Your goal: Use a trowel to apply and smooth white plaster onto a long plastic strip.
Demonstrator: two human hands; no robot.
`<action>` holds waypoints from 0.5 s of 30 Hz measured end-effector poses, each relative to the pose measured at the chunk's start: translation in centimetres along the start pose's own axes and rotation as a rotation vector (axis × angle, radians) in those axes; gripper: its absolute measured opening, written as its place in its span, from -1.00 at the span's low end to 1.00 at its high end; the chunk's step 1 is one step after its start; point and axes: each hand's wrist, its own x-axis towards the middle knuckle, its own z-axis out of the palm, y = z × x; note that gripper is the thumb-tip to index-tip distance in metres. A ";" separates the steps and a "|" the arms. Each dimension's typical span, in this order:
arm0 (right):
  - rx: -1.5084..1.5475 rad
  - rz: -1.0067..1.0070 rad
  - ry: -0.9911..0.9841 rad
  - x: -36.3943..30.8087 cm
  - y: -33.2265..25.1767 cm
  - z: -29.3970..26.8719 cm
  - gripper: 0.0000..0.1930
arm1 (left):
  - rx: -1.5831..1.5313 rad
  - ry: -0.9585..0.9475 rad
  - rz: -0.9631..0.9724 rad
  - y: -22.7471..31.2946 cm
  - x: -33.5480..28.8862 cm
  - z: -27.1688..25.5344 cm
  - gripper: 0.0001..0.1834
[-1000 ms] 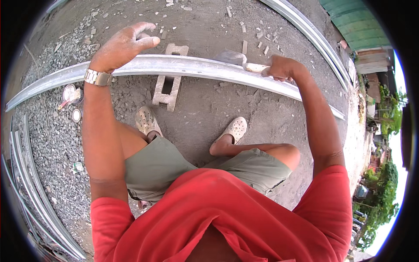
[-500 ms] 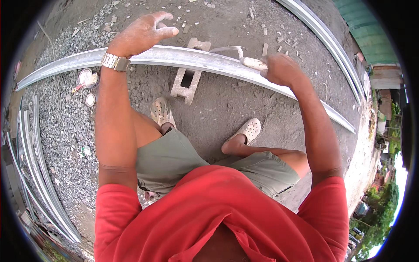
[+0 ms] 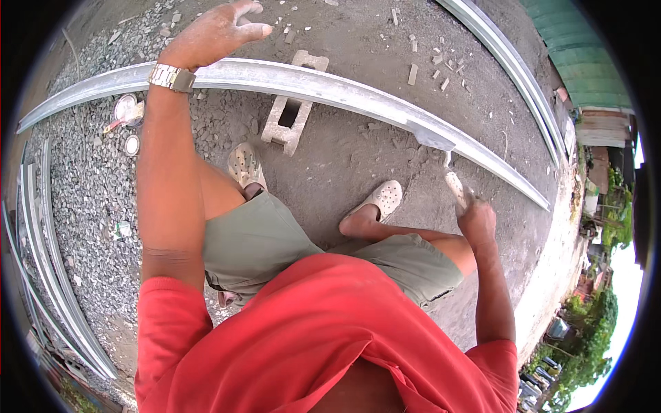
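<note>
A long pale metal channel (image 3: pixel 310 84) crosses in front of me from left to right, resting over a grey hollow concrete block (image 3: pixel 284 127). My right hand (image 3: pixel 476 220) is closed around the whitish handle of a trowel (image 3: pixel 454 187). The trowel's flat blade lies against the near side of the channel, right of the middle; whether it presses there I cannot tell. Beyond the channel, toward the far left, my left hand (image 3: pixel 213 33) is raised with thumb and fingers apart and nothing in it. The wrist above the channel wears a metal watch (image 3: pixel 172 77).
An open can (image 3: pixel 127 109) with a red-handled brush and a round lid (image 3: pixel 132 144) sit on gravel at left. More metal channels lie at the left (image 3: pixel 58 268) and far right (image 3: pixel 513 62). Small broken pieces (image 3: pixel 413 74) are scattered on the dirt beyond.
My right hand has drawn the trowel rightward and nearer to me, turning it so the blade points away. My left hand stays raised, slightly shifted in view.
</note>
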 end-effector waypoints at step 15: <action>0.687 -0.428 0.043 5.0 -15.0 -4.5 -0.64 | -0.037 0.176 -0.048 0.1 2.1 0.9 -0.24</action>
